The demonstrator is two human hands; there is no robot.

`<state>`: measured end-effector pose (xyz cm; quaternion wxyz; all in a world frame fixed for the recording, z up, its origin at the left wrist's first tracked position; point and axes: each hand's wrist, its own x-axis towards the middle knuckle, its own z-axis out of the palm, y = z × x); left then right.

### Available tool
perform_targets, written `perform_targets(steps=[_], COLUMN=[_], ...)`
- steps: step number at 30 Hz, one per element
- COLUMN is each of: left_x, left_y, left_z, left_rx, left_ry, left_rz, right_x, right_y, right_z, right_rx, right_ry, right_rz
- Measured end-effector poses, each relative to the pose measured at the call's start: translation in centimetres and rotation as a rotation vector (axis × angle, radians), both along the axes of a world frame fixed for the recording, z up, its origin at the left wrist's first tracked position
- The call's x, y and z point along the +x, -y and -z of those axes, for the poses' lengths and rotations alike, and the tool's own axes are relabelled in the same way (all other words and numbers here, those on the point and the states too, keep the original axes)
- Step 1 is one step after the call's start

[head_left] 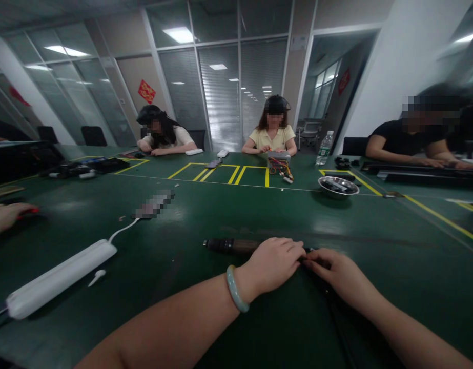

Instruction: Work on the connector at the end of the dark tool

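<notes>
A dark, slim electric screwdriver (228,245) lies across the green table in front of me, its tip pointing left. My left hand (272,264), with a pale green bangle (236,289) on the wrist, is wrapped over the tool's rear part. Close beside it, my right hand (342,274) pinches at the tool's right end, where its black cable (338,328) runs down toward me. The fingertips of both hands nearly meet there and hide the joint between tool and cable.
At left are a white power strip (63,279), a white earbud (97,277) and a blurred-out device (153,204). Another person's hand (7,218) reaches in there. Beyond stand a metal bowl (338,193), a water bottle (325,148) and a grey box with coloured wires (278,158). Several people sit around.
</notes>
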<state>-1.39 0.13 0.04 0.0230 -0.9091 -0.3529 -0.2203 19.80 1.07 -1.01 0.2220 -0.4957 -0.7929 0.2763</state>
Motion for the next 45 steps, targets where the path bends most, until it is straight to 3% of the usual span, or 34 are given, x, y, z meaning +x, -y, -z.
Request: perform_targets(steps=[5, 14, 27, 45], left_x=[-0.1, -0.5, -0.3, -0.1], left_y=[0.0, 0.1, 0.2, -0.3], left_z=[0.2, -0.6, -1.1, -0.6], left_rx=[-0.007, -0.081, -0.132, -0.133], left_ry=[0.024, 0.039, 0.016, 0.03], left_rz=[0.013, -0.061, -0.084, -0.106], right_x=[0.0, -0.2, -0.4, -0.7], right_y=[-0.2, -0.2, 0.4, 0.6], right_z=[0.4, 0.4, 0.0, -0.2], right_rx=[-0.019, -0.066, -0.013, -0.026], right_ry=[0.011, 0.014, -0.033, -0.039], right_rz=[0.007, 0.039, 0.037, 0.044])
